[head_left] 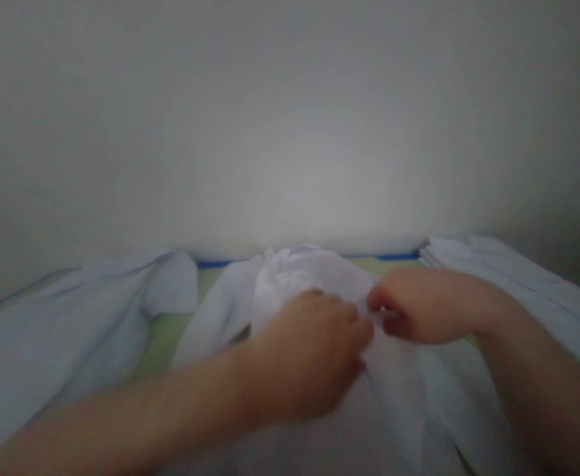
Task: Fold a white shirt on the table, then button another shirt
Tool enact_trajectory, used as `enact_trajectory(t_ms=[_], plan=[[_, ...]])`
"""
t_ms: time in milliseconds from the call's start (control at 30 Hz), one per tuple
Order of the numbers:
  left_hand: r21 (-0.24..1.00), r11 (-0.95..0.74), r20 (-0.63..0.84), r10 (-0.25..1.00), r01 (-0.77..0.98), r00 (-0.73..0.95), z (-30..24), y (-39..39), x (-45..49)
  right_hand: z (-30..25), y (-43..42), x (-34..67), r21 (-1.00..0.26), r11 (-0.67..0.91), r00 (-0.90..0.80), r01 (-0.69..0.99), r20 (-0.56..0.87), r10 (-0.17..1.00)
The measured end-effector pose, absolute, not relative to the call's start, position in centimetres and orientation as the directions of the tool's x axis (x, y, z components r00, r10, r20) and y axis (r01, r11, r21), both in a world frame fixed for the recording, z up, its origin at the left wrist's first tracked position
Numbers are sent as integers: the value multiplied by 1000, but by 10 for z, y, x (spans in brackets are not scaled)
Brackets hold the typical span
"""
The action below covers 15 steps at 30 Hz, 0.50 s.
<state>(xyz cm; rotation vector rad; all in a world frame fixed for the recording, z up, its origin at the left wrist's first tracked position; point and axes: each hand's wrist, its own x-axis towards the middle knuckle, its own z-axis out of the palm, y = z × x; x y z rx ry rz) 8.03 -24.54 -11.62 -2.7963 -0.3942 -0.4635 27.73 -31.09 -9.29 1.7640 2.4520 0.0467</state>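
Observation:
A white garment (299,277) lies spread in front of me on a pale green surface (163,334). My left hand (309,357) rests on its middle, fingers curled and pinching the cloth. Just to its right, my right hand (418,304) is closed in a pinch on the same cloth, so the two sets of fingertips almost meet. The picture is blurred and what lies between the fingers is too small to make out beyond cloth.
A rumpled white cloth (71,317) lies at the left. A folded white stack (512,277) sits at the right. A blue edge (393,256) runs along the back of the surface, under a plain grey wall (290,119).

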Motion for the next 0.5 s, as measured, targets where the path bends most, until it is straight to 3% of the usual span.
enact_trajectory(t_ms=[67, 133, 233, 367, 433, 500], plan=[[-192, -964, 173, 152, 184, 973, -137, -275, 92, -92, -307, 283, 133, 274, -265, 952, -81, 961], [-163, -968, 37, 185, 189, 982, -162, -292, 105, -91, -303, 288, 163, 239, -233, 957, -55, 971], [-232, -939, -64, 274, 253, 959, -189, -297, 122, -91, -301, 292, 177, 222, -219, 959, -36, 975], [-271, -936, -164, 277, 226, 947, -185, -293, 122, -91, -301, 294, 185, 266, -256, 946, -74, 964], [-181, -951, -142, 276, 249, 950, -171, -289, 112, -90, -301, 296, 185, 275, -265, 944, -79, 961], [46, -946, -96, 314, 320, 944, -157, -284, 96, -88, -302, 297, 173, 282, -272, 944, -82, 959]])
